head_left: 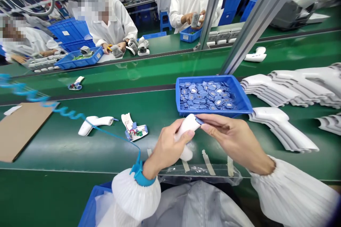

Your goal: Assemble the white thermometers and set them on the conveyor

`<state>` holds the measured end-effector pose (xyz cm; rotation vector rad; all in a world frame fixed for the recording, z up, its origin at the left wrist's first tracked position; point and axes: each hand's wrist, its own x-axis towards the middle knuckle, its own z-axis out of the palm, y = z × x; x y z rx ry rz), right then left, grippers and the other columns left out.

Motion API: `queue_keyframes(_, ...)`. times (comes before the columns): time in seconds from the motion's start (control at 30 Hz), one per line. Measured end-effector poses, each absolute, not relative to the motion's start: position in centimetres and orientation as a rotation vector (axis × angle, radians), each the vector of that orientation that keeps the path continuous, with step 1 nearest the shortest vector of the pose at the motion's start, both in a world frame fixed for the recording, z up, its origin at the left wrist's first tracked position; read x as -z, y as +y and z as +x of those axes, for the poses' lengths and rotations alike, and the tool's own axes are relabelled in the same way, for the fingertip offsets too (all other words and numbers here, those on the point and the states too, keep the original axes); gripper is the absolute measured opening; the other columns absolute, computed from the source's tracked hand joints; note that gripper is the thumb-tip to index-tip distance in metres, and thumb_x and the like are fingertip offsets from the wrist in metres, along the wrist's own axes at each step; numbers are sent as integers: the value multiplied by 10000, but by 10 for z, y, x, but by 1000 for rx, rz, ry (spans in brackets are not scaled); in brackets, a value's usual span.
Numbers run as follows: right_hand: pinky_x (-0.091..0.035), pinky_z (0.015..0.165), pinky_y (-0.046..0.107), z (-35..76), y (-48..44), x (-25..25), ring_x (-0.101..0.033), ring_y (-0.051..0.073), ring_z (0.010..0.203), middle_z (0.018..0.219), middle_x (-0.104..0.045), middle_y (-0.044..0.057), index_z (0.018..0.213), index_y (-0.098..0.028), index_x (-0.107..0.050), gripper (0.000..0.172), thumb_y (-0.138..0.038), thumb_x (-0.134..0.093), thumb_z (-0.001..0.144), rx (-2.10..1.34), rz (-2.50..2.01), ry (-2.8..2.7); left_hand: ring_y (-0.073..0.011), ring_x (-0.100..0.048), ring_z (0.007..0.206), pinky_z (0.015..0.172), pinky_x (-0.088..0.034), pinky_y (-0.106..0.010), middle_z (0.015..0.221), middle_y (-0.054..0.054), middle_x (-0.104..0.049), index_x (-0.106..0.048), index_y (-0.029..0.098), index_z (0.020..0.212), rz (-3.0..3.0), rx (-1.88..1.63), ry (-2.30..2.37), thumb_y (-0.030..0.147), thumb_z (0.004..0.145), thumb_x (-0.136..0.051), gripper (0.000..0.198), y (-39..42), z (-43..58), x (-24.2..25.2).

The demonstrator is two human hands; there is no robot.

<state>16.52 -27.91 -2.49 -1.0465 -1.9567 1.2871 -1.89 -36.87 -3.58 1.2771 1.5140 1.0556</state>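
My left hand [169, 145] is wrapped around a white plastic thermometer shell [188, 124], held above the green bench near its front edge. My right hand [230, 133] pinches a small blue part [199, 120] against the shell's top end. Just behind both hands stands a blue tray [241, 93] filled with several small blue button pieces [206, 95]. A blue wrist strap [140, 174] with a coiled blue cord [66, 112] sits on my left wrist.
White shell halves [282, 127] lie stacked at the right. A closed white shell [94, 123] and an open one with wiring [134, 129] lie at the left, beside a cardboard sheet [22, 129]. Tape strips [207, 163] hang at the bench edge. Other workers sit across the conveyor.
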Motion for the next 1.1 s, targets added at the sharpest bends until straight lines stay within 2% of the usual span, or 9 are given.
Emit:
queue_keyframes(0.17,-591,912,444,164,-283,18,-730,279,1032,1175,-756,16,1217,-322,-722,332,-452,-603,936,-1054,-995,-2140,-245,-628,1126,945,-449,-342,1313,-68,-674,-619,216,1317,1600,-931,1733,398,1008,-539,367,-371,-20,28)
queue_keyframes(0.37,-569,782,320,160,-296,30,-723,191,840,984,-767,28,1061,-232,-682,250,-373,-483,1004,-896,-994,-2245,-214,-661,832,820,-414,-382,905,-40,-751,-688,200,1043,2022,-794,1838,341,1006,-531,214,-368,-15,40)
queue_keyframes(0.5,-520,714,261,173,-305,35,-667,144,779,951,-714,20,1063,-230,-612,210,-354,-444,1038,-745,-981,-2299,-190,-620,863,796,-402,-350,921,-32,-728,-669,211,1024,1980,-996,1898,350,1004,-559,178,-371,-9,55)
queue_keyframes(0.63,-478,679,270,185,-313,40,-628,151,761,908,-678,16,1104,-241,-589,226,-411,-455,1041,-667,-925,-2449,-143,-446,599,595,-309,-315,601,3,-530,-459,202,615,1642,-1365,2277,319,1004,-542,415,-366,3,77)
queue_keyframes(0.77,-374,554,278,185,-328,52,-504,133,563,697,-592,-24,967,-227,-586,290,-463,-433,1040,-690,-997,-2497,-122,-323,494,546,-232,-326,475,27,-412,-344,203,513,1804,-1416,2257,249,966,-553,501,-354,7,86)
queue_keyframes(0.9,-332,535,277,180,-334,57,-423,122,519,602,-526,-34,866,-223,-578,410,-580,-425,997,-1052,-1243,-2289,-132,-456,548,576,-318,-303,533,3,-531,-488,196,542,1785,-1231,2166,289,953,-591,434,-365,0,75)
queue_keyframes(1.0,-263,458,265,174,-327,57,-322,100,447,521,-421,-45,705,-223,-500,524,-667,-381,956,-1672,-1579,-1846,-190,-613,859,757,-445,-310,874,-71,-688,-654,182,824,1727,-1369,2051,329,949,-609,199,-383,-4,73)
queue_keyframes(1.03,-226,428,261,172,-324,58,-283,93,425,513,-402,-49,691,-225,-486,539,-687,-368,942,-1891,-1652,-1679,-190,-611,878,774,-453,-314,894,-76,-681,-645,180,843,1690,-1478,2045,322,961,-587,194,-387,-4,75)
queue_keyframes(1.1,-201,397,258,166,-322,62,-286,94,405,543,-457,-38,762,-219,-535,525,-694,-377,921,-2149,-1663,-1520,-148,-558,704,680,-424,-289,712,-28,-604,-562,189,692,1552,-1646,2111,310,991,-540,323,-385,-4,83)
